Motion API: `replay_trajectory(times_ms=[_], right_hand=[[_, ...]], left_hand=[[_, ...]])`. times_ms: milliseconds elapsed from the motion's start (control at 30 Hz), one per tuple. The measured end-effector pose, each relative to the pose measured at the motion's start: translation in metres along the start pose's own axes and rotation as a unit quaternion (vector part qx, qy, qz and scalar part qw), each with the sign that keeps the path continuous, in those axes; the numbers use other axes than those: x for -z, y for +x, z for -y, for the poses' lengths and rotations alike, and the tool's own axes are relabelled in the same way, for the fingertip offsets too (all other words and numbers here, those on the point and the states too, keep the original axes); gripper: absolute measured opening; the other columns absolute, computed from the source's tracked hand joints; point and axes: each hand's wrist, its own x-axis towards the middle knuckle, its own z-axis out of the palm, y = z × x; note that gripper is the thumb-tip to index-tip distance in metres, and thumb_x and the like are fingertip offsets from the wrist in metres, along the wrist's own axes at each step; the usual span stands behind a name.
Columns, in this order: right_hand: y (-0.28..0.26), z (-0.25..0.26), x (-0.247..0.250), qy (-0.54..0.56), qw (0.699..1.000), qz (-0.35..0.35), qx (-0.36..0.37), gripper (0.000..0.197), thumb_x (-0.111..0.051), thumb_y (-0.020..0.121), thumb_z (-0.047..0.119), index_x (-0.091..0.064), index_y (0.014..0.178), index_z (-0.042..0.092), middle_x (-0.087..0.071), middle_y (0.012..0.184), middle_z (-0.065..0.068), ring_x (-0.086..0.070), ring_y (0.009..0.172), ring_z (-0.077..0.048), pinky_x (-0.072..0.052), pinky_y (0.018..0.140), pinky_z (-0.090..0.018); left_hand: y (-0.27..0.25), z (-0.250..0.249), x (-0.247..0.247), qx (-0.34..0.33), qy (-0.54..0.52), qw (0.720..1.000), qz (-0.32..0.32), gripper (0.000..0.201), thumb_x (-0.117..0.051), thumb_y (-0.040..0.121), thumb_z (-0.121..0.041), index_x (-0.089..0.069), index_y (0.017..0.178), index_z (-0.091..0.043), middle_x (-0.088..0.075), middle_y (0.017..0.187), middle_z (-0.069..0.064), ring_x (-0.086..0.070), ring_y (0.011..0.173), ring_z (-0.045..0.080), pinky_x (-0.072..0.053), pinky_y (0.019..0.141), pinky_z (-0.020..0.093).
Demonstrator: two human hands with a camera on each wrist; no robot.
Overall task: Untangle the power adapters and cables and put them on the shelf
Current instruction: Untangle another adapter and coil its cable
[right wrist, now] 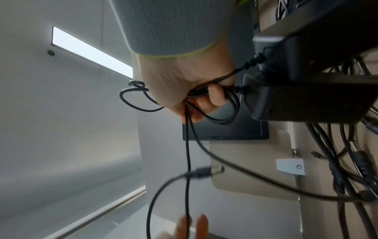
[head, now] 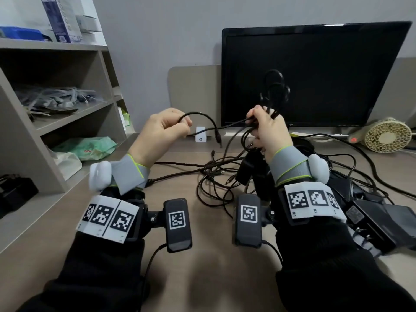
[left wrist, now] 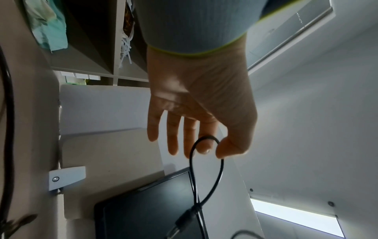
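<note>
Your right hand (head: 267, 129) is closed in a fist around a bunch of black cable (head: 273, 91), with loops standing up above your knuckles in front of the monitor (head: 315, 70). In the right wrist view your fingers (right wrist: 214, 95) wrap several strands against the palm, and two black power adapters (right wrist: 310, 95) hang just beside the hand, their cords running into your grip.

Your left hand (head: 162, 134) is raised level with the right, a short way to its left. It pinches a thin cable loop (head: 195, 118) between the thumb and forefinger; the left wrist view shows the loop hooked over the thumb tip, the other fingers (left wrist: 171, 134) extended and relaxed. From the loop the strand arches across to your right hand, and its free end hangs down between the two hands with a barrel plug (head: 218, 138) at the tip, above the desk (head: 202, 278).

Below and to the right of your right hand, the rest of the tangle (head: 216, 176) lies on the desk: more black cords and several adapters (head: 378, 215) beside your right forearm. The shelf (head: 74, 115) stands to your left, well apart from the pile, holding bagged items and a green packet (head: 90, 149). A small fan (head: 387, 136) sits at the right end of the desk.
</note>
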Motion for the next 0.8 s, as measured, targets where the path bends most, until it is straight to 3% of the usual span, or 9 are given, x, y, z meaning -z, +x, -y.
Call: replay_trajectory(times_ms=[67, 133, 233, 367, 433, 500, 600, 700, 800], right_hand=[[0.002, -0.001, 0.010, 0.035, 0.999, -0.012, 0.000, 0.036, -0.043, 0.093, 0.018, -0.054, 0.060, 0.022, -0.058, 0.073, 0.000, -0.033, 0.050, -0.008, -0.027, 0.043, -0.016], [0.001, 0.000, 0.017, 0.079, 0.997, -0.017, -0.007, 0.031, -0.041, 0.094, 0.018, -0.051, 0.064, 0.021, -0.068, 0.076, 0.002, -0.036, 0.045, -0.005, -0.026, 0.037, -0.014], [0.003, 0.001, 0.024, 0.127, 0.991, -0.039, -0.016, 0.026, -0.040, 0.095, 0.017, -0.049, 0.071, 0.019, -0.067, 0.068, 0.004, -0.041, 0.039, -0.001, -0.024, 0.037, -0.016], [0.003, 0.000, 0.025, 0.152, 0.987, -0.041, -0.020, 0.025, -0.040, 0.096, 0.018, -0.050, 0.073, 0.019, -0.057, 0.057, 0.005, -0.037, 0.041, -0.005, -0.022, 0.039, -0.018], [-0.001, 0.001, 0.017, 0.127, 0.992, -0.024, -0.012, 0.026, -0.039, 0.096, 0.018, -0.049, 0.073, 0.018, -0.056, 0.059, 0.003, -0.036, 0.044, -0.007, -0.027, 0.036, -0.016], [-0.004, 0.003, 0.008, 0.105, 0.994, -0.005, 0.000, 0.026, -0.038, 0.097, 0.017, -0.049, 0.073, 0.017, -0.056, 0.059, 0.002, -0.035, 0.046, -0.009, -0.028, 0.036, -0.016], [-0.008, 0.006, -0.008, 0.084, 0.996, 0.028, 0.011, 0.026, -0.039, 0.096, 0.015, -0.048, 0.072, 0.018, -0.054, 0.058, 0.002, -0.035, 0.047, -0.010, -0.026, 0.036, -0.016], [-0.011, 0.010, -0.018, 0.091, 0.994, 0.055, 0.025, 0.028, -0.038, 0.096, 0.015, -0.047, 0.070, 0.017, -0.049, 0.058, 0.000, -0.033, 0.046, -0.010, -0.025, 0.036, -0.017], [-0.011, 0.012, -0.018, 0.087, 0.994, 0.054, 0.034, 0.028, -0.038, 0.095, 0.014, -0.045, 0.069, 0.017, -0.049, 0.054, 0.002, -0.035, 0.046, -0.008, -0.026, 0.038, -0.017]], left_hand=[[0.000, 0.004, 0.003, 0.013, 0.001, 1.000, 0.024, 0.017, -0.050, 0.055, -0.037, -0.055, 0.044, -0.026, -0.062, 0.081, -0.008, -0.057, 0.084, 0.003, -0.042, 0.079, 0.016], [0.000, 0.012, 0.007, 0.045, -0.011, 0.999, 0.026, 0.021, -0.048, 0.053, -0.039, -0.057, 0.043, -0.023, -0.066, 0.081, -0.011, -0.058, 0.088, 0.006, -0.041, 0.083, 0.024], [-0.003, 0.024, 0.016, 0.068, 0.006, 0.997, 0.029, 0.028, -0.046, 0.057, -0.042, -0.061, 0.047, -0.022, -0.070, 0.086, -0.012, -0.059, 0.089, 0.009, -0.041, 0.084, 0.035], [-0.007, 0.030, 0.018, 0.099, 0.046, 0.993, 0.055, 0.047, -0.057, 0.059, -0.054, -0.073, 0.077, -0.013, -0.070, 0.091, -0.006, -0.059, 0.083, -0.006, -0.040, 0.080, 0.023], [-0.004, 0.028, 0.010, 0.104, 0.077, 0.991, 0.043, 0.052, -0.062, 0.058, -0.062, -0.071, 0.091, -0.023, -0.068, 0.099, -0.012, -0.059, 0.090, -0.011, -0.041, 0.084, 0.017], [-0.002, 0.020, -0.003, 0.086, 0.125, 0.988, 0.044, 0.059, -0.067, 0.057, -0.064, -0.063, 0.106, -0.033, -0.063, 0.110, -0.016, -0.056, 0.102, -0.007, -0.041, 0.088, 0.015], [-0.002, 0.006, -0.035, 0.057, 0.155, 0.982, 0.096, 0.059, -0.079, 0.066, -0.051, -0.056, 0.118, -0.034, -0.060, 0.115, -0.015, -0.054, 0.108, -0.001, -0.040, 0.085, 0.014], [-0.002, 0.004, -0.061, 0.058, 0.115, 0.983, 0.130, 0.044, -0.077, 0.073, -0.038, -0.054, 0.110, -0.032, -0.064, 0.101, -0.011, -0.060, 0.094, 0.003, -0.046, 0.082, 0.021], [-0.001, 0.010, -0.059, 0.053, 0.095, 0.986, 0.126, 0.024, -0.064, 0.082, -0.040, -0.058, 0.091, -0.018, -0.065, 0.079, 0.004, -0.058, 0.073, 0.013, -0.049, 0.076, 0.039]])
